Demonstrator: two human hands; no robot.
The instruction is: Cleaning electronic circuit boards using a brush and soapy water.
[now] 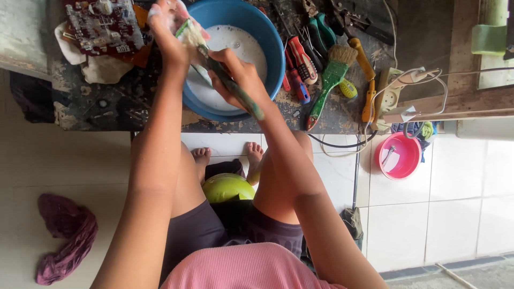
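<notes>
Head view: looks down over the person's arms, knees and bare feet at a dark, worn workbench (107, 107).
Right hand (241, 80): fingers closed around the handle of a green-handled paintbrush (227, 80), held slanting over the round blue plastic basin (267, 48).
Left hand (168, 27): closed on the pale bristle end of the same brush; suds cover the fingers, so the exact hold is hard to make out.
Basin: stands on the bench, holding milky white liquid; both hands hide part of its rim and the top edge is cut off.
Left of basin: a reddish circuit board (101, 24) on a whitish cloth, cut off at the top.
Right of basin: a second green paintbrush (329, 80), red-handled screwdrivers (300, 61), yellow-handled tools, tangled and overlapping.
Floor: a pink plastic bowl (399, 155), a maroon rag (67, 238), a lime-green round object (227, 187) between the knees, partly hidden.
</notes>
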